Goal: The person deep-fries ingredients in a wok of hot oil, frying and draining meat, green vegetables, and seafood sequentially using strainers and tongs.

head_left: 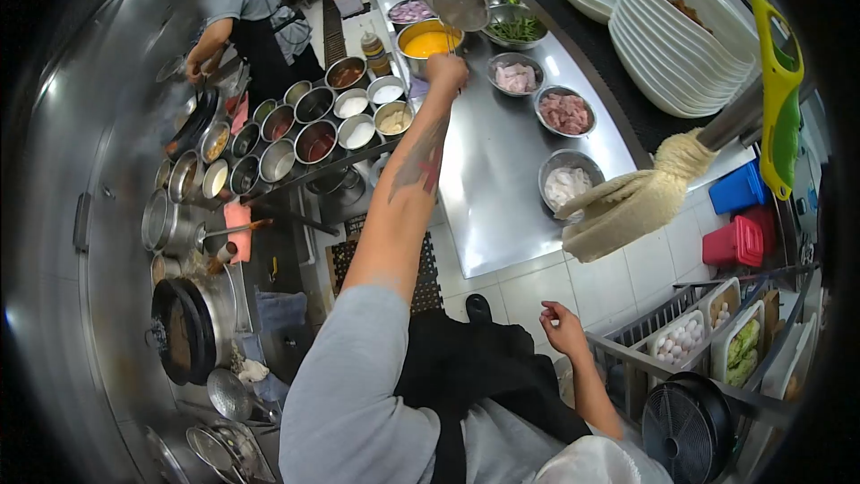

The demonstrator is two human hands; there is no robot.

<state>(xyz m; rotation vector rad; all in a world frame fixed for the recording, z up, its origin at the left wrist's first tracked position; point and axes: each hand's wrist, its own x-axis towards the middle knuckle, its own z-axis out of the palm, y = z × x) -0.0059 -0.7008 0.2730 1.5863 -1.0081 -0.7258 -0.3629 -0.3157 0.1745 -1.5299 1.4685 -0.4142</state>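
My left hand (445, 72) reaches far forward, its fingers closed round the thin handle of a round metal strainer (455, 0). The strainer is raised at the far end of the steel table. Just beneath my fist and beside it stands a metal pot with orange-yellow liquid (428, 42). My right hand (563, 328) hangs low beside my dark apron, holding nothing, with its fingers loosely bent and apart. Between that hand and the table's near end lies tiled floor.
Bowls of green vegetables (515, 29), pale meat (515, 78) and pink meat (565, 112) line the steel table (484, 179). Seasoning pots (315, 142) crowd the left. A co-worker (246, 18) stands at the stove. A cloth (627, 206) and stacked white dishes (672, 45) are at right.
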